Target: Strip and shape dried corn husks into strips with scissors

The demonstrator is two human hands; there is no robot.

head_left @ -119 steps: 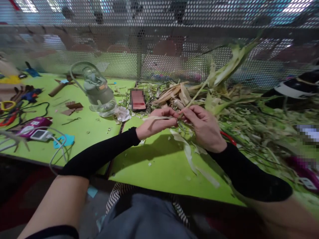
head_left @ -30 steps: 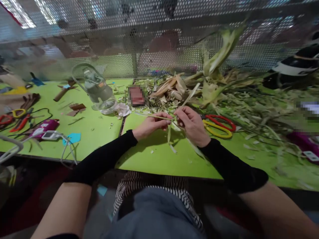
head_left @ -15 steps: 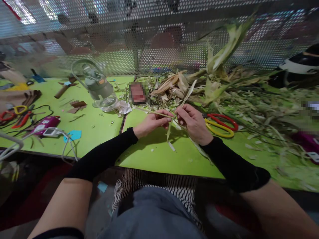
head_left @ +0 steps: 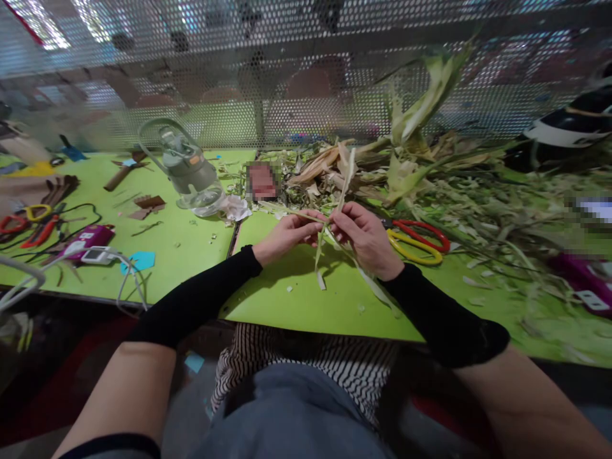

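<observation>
Pale green strips of corn husk cross between my two hands above the green tabletop. My left hand is closed, pinching the strips at the crossing. Close beside it, my right hand also pinches the husk strips, thumb against forefinger. One strip end points up past my right hand, another runs out to the left, and shorter tails hang below. Just right of my right hand lie scissors with one red and one yellow handle loop.
Corn husks and scraps are heaped at the back and right. A water bottle stands left of centre by crumpled tissue. Purple power strips, cables and more scissors lie at the sides. A perforated metal screen closes the back.
My right hand has shifted slightly left, closer to my left hand. The upright strip end stands steeper, and the hanging tails have swung a little left.
</observation>
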